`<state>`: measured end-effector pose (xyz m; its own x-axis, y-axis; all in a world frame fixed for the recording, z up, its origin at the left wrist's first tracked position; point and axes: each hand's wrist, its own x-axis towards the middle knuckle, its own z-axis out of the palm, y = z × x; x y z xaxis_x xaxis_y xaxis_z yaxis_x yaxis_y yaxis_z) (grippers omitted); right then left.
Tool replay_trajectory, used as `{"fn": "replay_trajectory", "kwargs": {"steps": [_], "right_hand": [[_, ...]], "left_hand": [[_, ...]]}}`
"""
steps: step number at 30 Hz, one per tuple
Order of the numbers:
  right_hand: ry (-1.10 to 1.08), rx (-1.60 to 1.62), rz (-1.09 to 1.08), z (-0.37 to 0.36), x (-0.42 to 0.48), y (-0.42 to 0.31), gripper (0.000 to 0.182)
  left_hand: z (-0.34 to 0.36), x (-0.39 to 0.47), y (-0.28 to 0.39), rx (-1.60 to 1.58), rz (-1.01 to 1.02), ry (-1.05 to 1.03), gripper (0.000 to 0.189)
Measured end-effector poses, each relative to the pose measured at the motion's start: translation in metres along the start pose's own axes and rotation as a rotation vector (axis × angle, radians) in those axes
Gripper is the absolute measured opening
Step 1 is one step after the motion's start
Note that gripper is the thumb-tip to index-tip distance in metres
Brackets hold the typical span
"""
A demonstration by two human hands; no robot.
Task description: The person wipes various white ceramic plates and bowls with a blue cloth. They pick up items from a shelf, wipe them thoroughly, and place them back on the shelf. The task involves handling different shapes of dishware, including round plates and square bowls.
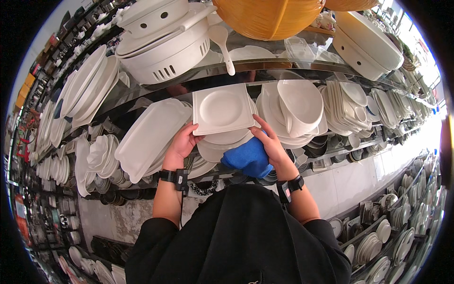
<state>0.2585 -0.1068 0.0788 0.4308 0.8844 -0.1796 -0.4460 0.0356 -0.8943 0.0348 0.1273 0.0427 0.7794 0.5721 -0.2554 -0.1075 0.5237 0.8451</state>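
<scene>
A square white plate [224, 109] with a round well lies between my two hands, above a stack of white plates [227, 140] on the shelf. My left hand [185, 139] grips its near left corner, thumb on the rim. At the near right corner, the fingers of my right hand [268, 140] hold the edge. A blue cloth [250, 156] hangs bunched under my right palm. To the left leans a long white rectangular platter [152, 136], close to my left wrist. Right of the square plate, a deep white bowl [301, 106] with a slanted rim rests on stacked plates.
On the glass shelf above stand a large white ceramic pot [163, 60] and an orange vessel [269, 17]. A white spoon [224, 49] juts over that shelf's edge. Rectangular plates [340, 106] stand stacked at right. More crockery racks [376, 238] stand across the tiled aisle [337, 188].
</scene>
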Motion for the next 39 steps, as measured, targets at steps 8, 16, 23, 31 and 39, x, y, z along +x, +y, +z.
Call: {"fn": "replay_trajectory", "kwargs": {"steps": [8, 16, 23, 31, 39], "right_hand": [[0.015, 0.011, -0.032, 0.003, -0.002, 0.009, 0.061], [0.041, -0.015, -0.055, 0.007, -0.023, 0.024, 0.053], [0.033, -0.114, 0.129, -0.023, -0.060, 0.055, 0.032], [0.335, 0.057, 0.377, -0.054, -0.097, 0.102, 0.046], [0.075, -0.067, 0.338, -0.048, -0.084, 0.078, 0.053]], "left_hand": [[-0.002, -0.001, -0.001, -0.021, 0.008, 0.006, 0.036], [0.009, -0.016, -0.008, -0.048, 0.050, -0.009, 0.032], [-0.010, -0.041, -0.029, 0.087, -0.035, -0.149, 0.035], [0.005, -0.073, -0.103, 0.240, -0.283, -0.459, 0.051], [0.095, -0.069, -0.136, 0.714, -0.242, -0.615, 0.078]]}}
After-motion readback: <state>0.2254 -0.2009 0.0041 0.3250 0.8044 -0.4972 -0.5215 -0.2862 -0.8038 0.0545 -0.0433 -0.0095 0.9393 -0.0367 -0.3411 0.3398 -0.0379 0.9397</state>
